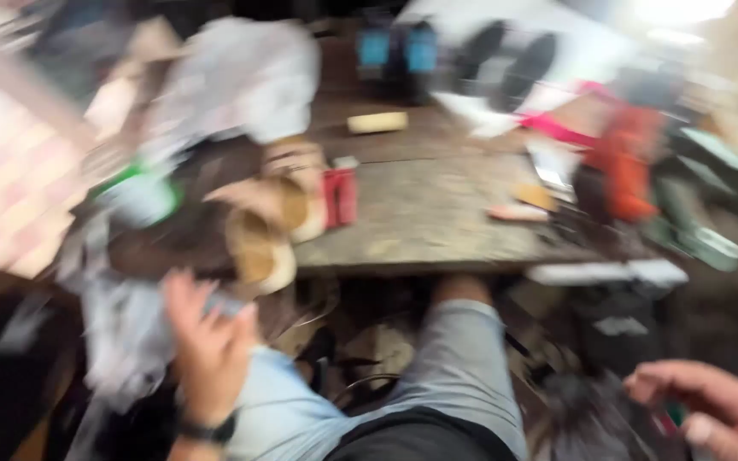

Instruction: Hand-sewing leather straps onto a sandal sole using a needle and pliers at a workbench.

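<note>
One view only, from the camera on my head. It looks steeply down and forward, over my lap and knee [463, 358] to the near edge of the surface [429, 213], close in. My hands sit at the bottom corners. The whole view is blurred.

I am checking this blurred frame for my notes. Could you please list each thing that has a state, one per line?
left hand: open, fingers spread, holding nothing, near pale cloth
right hand: fingers loosely curled, too blurred to tell any grip
tape rolls: stacked at the bench edge
red box: upright on the workbench
orange tool: resting on the bench, untouched
</note>
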